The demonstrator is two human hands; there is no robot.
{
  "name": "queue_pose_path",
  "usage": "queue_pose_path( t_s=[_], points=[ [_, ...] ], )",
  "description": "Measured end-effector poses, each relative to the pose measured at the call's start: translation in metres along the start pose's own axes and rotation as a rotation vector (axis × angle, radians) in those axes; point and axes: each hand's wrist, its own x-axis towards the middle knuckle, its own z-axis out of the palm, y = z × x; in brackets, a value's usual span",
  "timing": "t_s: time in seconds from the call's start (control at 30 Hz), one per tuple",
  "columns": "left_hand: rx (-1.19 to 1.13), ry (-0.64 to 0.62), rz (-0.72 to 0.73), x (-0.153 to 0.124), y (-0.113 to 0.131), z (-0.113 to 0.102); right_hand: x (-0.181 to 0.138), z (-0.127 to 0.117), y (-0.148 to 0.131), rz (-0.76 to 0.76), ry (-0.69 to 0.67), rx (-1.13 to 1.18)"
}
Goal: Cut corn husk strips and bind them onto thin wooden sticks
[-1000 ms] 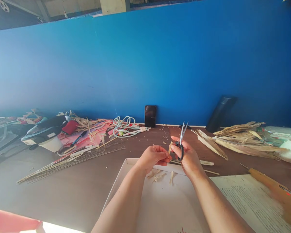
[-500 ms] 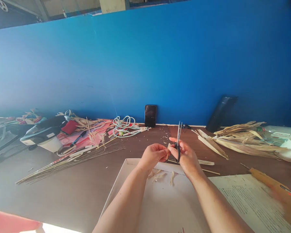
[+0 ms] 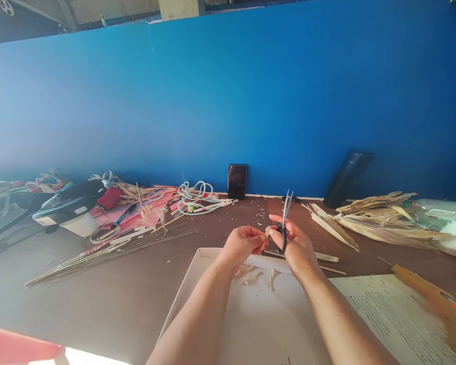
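Between the fingertips of my left hand (image 3: 245,247) is a small piece of dried corn husk (image 3: 266,237), pinched above the far edge of a white box lid (image 3: 213,253). My right hand (image 3: 294,243) is closed around black-handled scissors (image 3: 283,234), whose blades point up and away from me, slightly parted. The thumb of that hand also comes close to the husk piece; whether it presses on it I cannot tell. Below the hands, several husk scraps (image 3: 270,280) lie in the lid.
A phone (image 3: 237,181) leans on the blue wall, beside a coiled pale cord (image 3: 197,198). Dried corn husks (image 3: 387,225) lie right, near a dark cylinder (image 3: 347,177). Thin wires (image 3: 117,258) and pink paper (image 3: 137,213) lie left. A printed sheet (image 3: 383,309) is front right.
The scissors have tilted a little to the right in my right hand. Both hands have shifted slightly rightward, with the husk piece still in the left fingers.
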Motion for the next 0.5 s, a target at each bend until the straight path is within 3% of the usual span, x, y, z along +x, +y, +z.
queue_pose_path(
  t_s=[0.33,0.43,0.5],
  points=[
    [0.1,0.032,0.012,0.0004,0.0012,0.0012,-0.0007,0.0009,-0.0023,0.0,0.022,-0.018],
    [0.288,0.132,0.104,0.0013,-0.002,0.0032,0.0,0.0014,-0.0017,0.003,0.054,-0.015],
    [0.506,0.225,0.253,0.0003,-0.0043,0.0052,0.001,0.0013,-0.0005,0.007,0.072,0.004]
  ],
)
